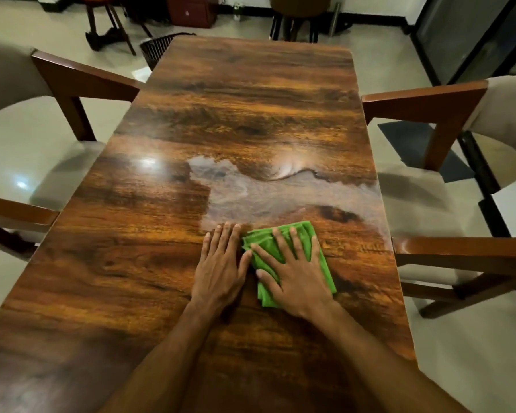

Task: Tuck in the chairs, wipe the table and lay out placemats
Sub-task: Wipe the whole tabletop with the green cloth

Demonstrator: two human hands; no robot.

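Note:
A long glossy wooden table [245, 108] fills the view. My right hand [292, 272] lies flat with spread fingers on a folded green cloth [322, 263], pressing it onto the tabletop right of centre. My left hand [221, 263] rests flat on the bare wood just left of the cloth, its thumb touching the cloth's edge. A cloudy wet smear [251, 192] spreads across the wood just beyond both hands. No placemats are in view.
Wooden-armed chairs with pale cushions stand along both sides: one at far left [72, 81], one at near left [15, 213], one at far right [435, 108], one at near right [465, 254]. A dark basket [157, 49] sits on the floor past the table's far left corner.

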